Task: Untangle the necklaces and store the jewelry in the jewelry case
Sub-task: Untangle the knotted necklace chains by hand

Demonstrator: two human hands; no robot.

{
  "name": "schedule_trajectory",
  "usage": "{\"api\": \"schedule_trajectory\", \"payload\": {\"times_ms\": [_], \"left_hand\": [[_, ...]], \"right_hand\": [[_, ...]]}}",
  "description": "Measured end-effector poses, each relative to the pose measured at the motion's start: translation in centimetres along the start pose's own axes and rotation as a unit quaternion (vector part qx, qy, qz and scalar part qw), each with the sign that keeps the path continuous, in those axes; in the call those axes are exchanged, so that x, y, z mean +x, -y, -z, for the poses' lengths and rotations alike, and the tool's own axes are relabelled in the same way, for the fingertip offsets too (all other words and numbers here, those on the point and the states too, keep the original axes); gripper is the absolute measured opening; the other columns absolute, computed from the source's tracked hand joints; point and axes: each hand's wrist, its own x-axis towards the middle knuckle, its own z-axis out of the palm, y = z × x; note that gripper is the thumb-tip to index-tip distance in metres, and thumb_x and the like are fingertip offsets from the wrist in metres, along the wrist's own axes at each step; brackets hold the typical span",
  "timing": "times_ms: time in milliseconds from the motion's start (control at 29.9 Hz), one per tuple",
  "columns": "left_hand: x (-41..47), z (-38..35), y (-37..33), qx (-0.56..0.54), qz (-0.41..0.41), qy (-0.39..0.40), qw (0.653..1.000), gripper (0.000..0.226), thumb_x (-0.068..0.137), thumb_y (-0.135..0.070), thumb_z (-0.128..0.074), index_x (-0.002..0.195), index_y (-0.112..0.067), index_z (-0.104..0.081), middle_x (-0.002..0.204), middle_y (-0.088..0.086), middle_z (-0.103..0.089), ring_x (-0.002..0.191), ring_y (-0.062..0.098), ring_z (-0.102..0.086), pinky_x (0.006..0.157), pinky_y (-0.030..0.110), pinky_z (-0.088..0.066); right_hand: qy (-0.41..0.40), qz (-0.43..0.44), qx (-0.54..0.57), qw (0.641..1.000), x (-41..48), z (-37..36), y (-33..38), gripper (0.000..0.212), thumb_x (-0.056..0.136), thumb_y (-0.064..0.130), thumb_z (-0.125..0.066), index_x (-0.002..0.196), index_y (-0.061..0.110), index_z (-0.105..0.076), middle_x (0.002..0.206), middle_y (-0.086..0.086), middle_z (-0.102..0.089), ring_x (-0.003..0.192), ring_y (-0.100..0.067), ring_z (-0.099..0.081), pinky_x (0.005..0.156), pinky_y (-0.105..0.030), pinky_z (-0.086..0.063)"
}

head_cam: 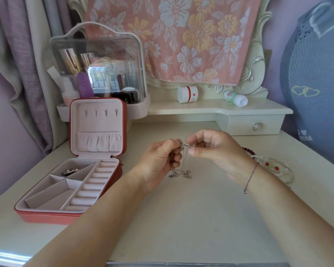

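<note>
A cream desk (181,218) fills the foreground. At centre, the left grip (160,160) and right grip (216,149) both pinch tangled silver necklaces (181,173), whose ends trail onto the desk. An open red jewelry case (46,214) sits at 9 o'clock, bracelets (276,166) at 3. Beyond are a clear cosmetics box (98,64) at 11 and a floral towel (181,35) at 12.

The jewelry case (46,218) is showing a grained, coral-red outer skin like faux leather and a matt, velvety pale pink lining. Just right of it, the necklaces (181,173) are glinting as thin silvery metal chain over the dressing table (191,218), whose cream painted top is giving off a smooth, soft sheen. Behind the case, the clear plastic cover of the cosmetics organizer (104,53) is shining glossy and catching reflections, while up and to the right of the case a floral towel (181,35) is hanging as textured woven cloth.
</note>
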Motion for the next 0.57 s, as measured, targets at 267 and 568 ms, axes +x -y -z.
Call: {"api": "schedule_trajectory", "payload": {"times_ms": [267, 568], "left_hand": [[-0.13, -0.12, 0.00, -0.009, -0.003, 0.023, 1.000, 0.019, 0.094, -0.006, -0.051, 0.076, -0.013, -0.053, 0.065, -0.003, -0.042, 0.057, 0.009, -0.041, 0.054, 0.020, -0.037], [0.05, 0.04, 0.22, 0.041, -0.011, 0.036, 0.998, 0.022, 0.095, -0.016, -0.054, 0.074, -0.012, -0.056, 0.066, -0.001, -0.048, 0.059, 0.009, -0.045, 0.061, 0.023, -0.038]], "right_hand": [[-0.012, -0.017, 0.023, 1.000, 0.12, 0.06, 0.03, 0.014, 0.080, 0.002, -0.070, 0.083, 0.015, -0.064, 0.069, 0.003, -0.061, 0.063, -0.006, -0.054, 0.061, -0.014, -0.045], [0.055, -0.062, 0.091, 0.992, 0.14, 0.01, -0.45, 0.018, 0.084, -0.008, -0.061, 0.094, 0.006, -0.060, 0.076, -0.007, -0.062, 0.067, -0.014, -0.059, 0.058, -0.021, -0.048]]}}
